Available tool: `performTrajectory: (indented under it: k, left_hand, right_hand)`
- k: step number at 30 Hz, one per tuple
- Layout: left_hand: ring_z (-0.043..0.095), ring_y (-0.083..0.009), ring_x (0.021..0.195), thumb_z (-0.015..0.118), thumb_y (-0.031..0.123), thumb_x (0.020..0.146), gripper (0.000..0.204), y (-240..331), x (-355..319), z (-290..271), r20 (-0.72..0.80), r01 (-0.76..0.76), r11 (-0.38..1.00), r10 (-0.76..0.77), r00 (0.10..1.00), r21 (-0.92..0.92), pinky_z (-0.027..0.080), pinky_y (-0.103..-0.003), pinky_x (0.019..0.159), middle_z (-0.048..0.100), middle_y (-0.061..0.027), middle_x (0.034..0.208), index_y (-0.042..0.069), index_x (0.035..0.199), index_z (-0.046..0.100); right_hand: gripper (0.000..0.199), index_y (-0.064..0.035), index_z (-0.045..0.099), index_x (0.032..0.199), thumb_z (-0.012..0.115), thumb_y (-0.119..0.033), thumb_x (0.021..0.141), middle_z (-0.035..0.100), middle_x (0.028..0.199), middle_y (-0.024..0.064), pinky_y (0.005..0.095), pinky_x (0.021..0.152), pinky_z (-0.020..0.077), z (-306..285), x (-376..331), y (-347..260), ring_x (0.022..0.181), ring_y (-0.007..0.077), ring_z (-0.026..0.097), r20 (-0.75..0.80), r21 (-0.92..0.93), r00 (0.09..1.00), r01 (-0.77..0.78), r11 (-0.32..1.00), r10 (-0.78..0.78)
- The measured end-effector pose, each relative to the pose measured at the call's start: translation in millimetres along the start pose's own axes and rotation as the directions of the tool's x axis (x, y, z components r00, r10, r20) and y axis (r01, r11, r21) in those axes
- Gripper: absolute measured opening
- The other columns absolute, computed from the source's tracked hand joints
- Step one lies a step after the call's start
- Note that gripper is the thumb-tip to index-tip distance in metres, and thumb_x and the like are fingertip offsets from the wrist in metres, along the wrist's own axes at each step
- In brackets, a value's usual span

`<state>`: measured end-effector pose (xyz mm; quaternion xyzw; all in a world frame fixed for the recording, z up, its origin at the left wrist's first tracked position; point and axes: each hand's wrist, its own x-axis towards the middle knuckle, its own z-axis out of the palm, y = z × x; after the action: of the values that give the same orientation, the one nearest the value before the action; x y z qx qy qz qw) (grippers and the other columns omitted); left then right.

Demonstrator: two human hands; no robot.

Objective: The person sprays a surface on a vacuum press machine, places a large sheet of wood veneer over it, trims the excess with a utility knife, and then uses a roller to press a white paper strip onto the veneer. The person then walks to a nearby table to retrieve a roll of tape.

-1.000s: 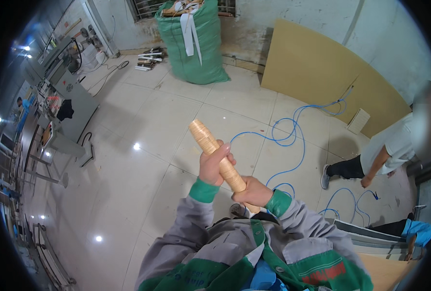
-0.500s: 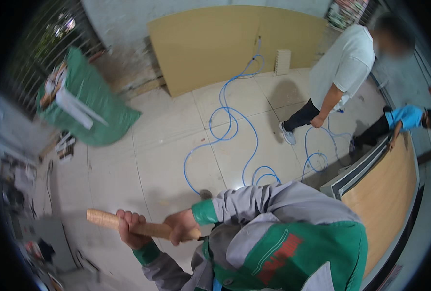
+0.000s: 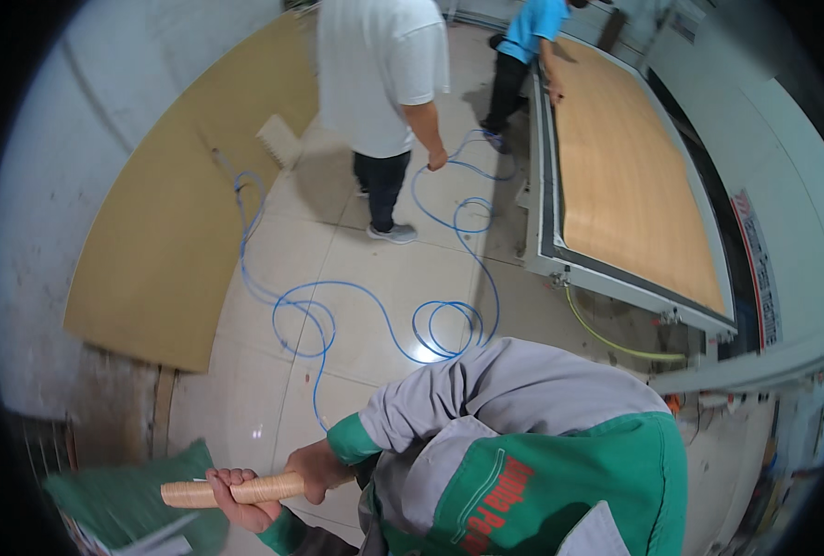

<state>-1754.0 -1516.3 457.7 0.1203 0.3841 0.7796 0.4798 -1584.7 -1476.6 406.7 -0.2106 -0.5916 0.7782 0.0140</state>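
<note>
I hold a slim roll of light wood-grain veneer point(image 3: 185, 495) at the lower left, lying roughly level across my body. My left hand point(image 3: 238, 499) is closed around its middle, fingers wrapped over the top. Nearer my body, my right hand point(image 3: 317, 471) grips the other end, which is partly hidden by that hand. Both forearms are in grey sleeves with green cuffs.
A table-like machine point(image 3: 544, 232) at the right carries a wood-grain sheet point(image 3: 630, 176). A person in a white shirt point(image 3: 375, 83) and one in blue point(image 3: 528, 32) stand ahead. Blue hose point(image 3: 384, 320) loops over the floor. A tan board point(image 3: 180, 213) leans left; a green sack point(image 3: 134, 491) sits below.
My view has swung to the right, so the machine and its sheet show more fully and the green sack sits lower. Both hands still hold the roll.
</note>
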Motion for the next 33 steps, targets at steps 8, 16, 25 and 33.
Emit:
performTrajectory:
  k: [8,16,25,33]
  left_hand:
    - [0.046,-0.0115,0.063,0.061,0.023,0.103,0.019,-45.4,199.7,67.6,0.421,0.246,0.967,-0.251,0.872,0.067,0.046,-0.030,0.064,0.042,0.0019,0.071,0.009,0.094,0.053]
    - [0.059,-0.0158,0.072,0.073,0.025,0.095,0.024,-131.1,377.6,179.3,0.122,0.196,0.891,-0.266,0.956,0.410,0.054,-0.033,0.067,0.057,-0.0029,0.083,0.007,0.103,0.060]
    - [0.056,-0.0156,0.069,0.064,0.020,0.097,0.014,-295.8,521.8,401.7,0.435,0.480,0.796,-0.605,0.667,0.369,0.052,-0.035,0.065,0.052,-0.0012,0.079,0.010,0.099,0.054]
    - [0.060,-0.0169,0.066,0.069,0.015,0.092,0.014,-410.1,599.1,575.2,0.224,0.229,0.871,-0.351,0.909,0.435,0.053,-0.034,0.060,0.054,-0.0017,0.075,0.008,0.094,0.056]
  right_hand:
    - [0.019,-0.0001,0.063,0.084,0.071,-0.013,0.073,0.063,0.064,0.0122,0.0405,0.051,0.0506,-147.1,68.8,-49.5,0.056,0.0251,0.065,-0.288,-0.093,0.958,-0.044,0.995,0.015]
    - [0.033,-0.0009,0.060,0.100,0.073,-0.016,0.074,0.068,0.086,0.0137,0.0422,0.071,0.0549,-334.7,100.9,-95.4,0.083,0.0280,0.070,-0.535,-0.231,0.836,-0.005,0.973,-0.123]
    - [0.021,-0.0007,0.059,0.094,0.069,-0.008,0.077,0.062,0.070,0.0064,0.0322,0.047,0.0473,-565.9,38.4,-125.0,0.052,0.0141,0.059,-0.708,0.286,0.706,0.245,0.926,0.032]
    - [0.034,-0.0034,0.057,0.104,0.072,-0.020,0.079,0.070,0.084,0.0195,0.0444,0.072,0.0563,-776.4,-9.0,-154.9,0.074,0.0337,0.070,-0.862,-0.320,0.461,-0.174,0.931,-0.210]
